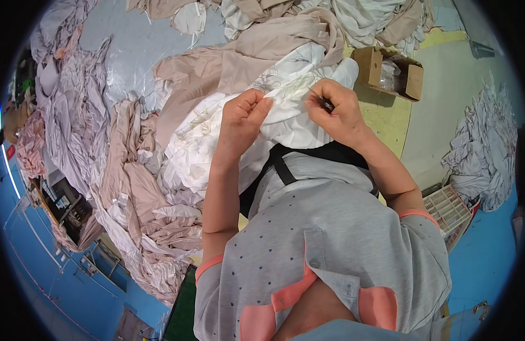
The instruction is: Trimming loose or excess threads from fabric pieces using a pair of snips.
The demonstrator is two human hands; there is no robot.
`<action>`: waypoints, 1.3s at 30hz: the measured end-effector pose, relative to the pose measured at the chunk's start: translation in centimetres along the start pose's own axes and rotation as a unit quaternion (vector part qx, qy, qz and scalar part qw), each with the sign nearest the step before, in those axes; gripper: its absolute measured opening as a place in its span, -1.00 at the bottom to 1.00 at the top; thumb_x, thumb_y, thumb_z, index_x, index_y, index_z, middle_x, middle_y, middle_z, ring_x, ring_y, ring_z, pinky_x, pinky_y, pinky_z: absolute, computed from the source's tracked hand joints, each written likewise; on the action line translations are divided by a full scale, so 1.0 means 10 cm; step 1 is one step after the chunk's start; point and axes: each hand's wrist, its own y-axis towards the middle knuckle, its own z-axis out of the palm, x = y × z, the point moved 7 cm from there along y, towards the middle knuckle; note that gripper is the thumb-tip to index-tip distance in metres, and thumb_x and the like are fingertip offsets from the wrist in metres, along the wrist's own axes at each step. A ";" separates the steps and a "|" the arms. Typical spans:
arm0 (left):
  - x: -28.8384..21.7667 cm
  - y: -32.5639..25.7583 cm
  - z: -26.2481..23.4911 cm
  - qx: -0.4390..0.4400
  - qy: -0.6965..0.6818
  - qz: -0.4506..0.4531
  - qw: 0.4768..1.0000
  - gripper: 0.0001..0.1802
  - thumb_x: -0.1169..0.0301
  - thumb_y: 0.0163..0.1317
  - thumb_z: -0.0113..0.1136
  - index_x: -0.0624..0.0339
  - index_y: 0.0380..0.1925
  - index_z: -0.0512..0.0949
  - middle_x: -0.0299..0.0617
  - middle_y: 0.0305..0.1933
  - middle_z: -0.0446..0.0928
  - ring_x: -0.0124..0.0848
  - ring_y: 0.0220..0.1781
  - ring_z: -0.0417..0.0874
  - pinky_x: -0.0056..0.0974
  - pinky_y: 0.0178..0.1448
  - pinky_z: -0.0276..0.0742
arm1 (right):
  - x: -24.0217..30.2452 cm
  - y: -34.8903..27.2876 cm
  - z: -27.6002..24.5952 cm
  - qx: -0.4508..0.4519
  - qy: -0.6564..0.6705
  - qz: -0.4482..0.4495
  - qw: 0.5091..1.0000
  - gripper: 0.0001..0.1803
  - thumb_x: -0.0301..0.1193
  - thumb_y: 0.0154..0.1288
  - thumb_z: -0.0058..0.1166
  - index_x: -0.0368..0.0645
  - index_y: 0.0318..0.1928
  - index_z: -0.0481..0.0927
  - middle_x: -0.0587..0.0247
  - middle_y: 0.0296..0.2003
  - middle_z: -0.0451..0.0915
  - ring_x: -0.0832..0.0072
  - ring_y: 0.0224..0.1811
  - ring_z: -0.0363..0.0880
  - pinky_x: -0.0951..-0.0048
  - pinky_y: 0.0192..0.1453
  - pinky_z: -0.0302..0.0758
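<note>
White cloth with thin grey leaf lines lies bunched by the dotted grey shirt. The left hand pinches it; the right hand curls around a small dark thing. The cloth seems soft, light; grip its edge.

Dressed in a light grey shirt, sprinkled on one side with small dark heart-like marks. Cut with short sleeves, edged in coral trim. Finished with an open coral collar and a grey placket with a round button. Clad at the waist in black cloth with a narrow strap.
</note>
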 end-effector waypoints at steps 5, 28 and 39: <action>0.04 0.01 -0.02 0.005 -0.007 -0.005 1.000 -0.82 0.46 0.32 0.13 0.27 -0.47 0.50 -0.55 -0.60 0.31 -0.76 -0.57 0.16 -0.53 -0.54 0.05 | 0.20 0.10 0.01 -0.035 -0.022 -0.057 0.997 -0.80 -0.57 0.03 0.26 -0.31 -0.30 0.55 0.18 -0.46 0.52 0.41 -0.50 0.49 0.48 -0.40 0.41; -0.50 -0.39 0.19 -0.246 0.419 0.257 0.835 -0.72 0.49 0.05 0.32 0.08 -0.19 0.56 -0.24 -0.23 0.47 -0.26 -0.42 0.59 -0.21 -0.43 0.47 | -0.23 -0.03 0.18 0.017 0.073 0.073 0.994 -0.94 -0.56 0.16 0.13 -0.27 -0.37 0.51 0.46 -0.50 0.47 0.76 -0.49 0.31 0.66 -0.42 0.30; -0.19 -0.11 0.34 -0.153 0.326 0.287 0.888 -0.71 0.51 0.01 0.33 0.15 -0.21 0.58 -0.21 -0.23 0.51 -0.24 -0.36 0.60 -0.24 -0.31 0.55 | -0.26 -0.06 0.14 -0.055 0.130 0.106 0.984 -0.91 -0.52 0.23 0.17 -0.27 -0.27 0.57 0.45 -0.46 0.52 0.78 -0.44 0.36 0.66 -0.39 0.34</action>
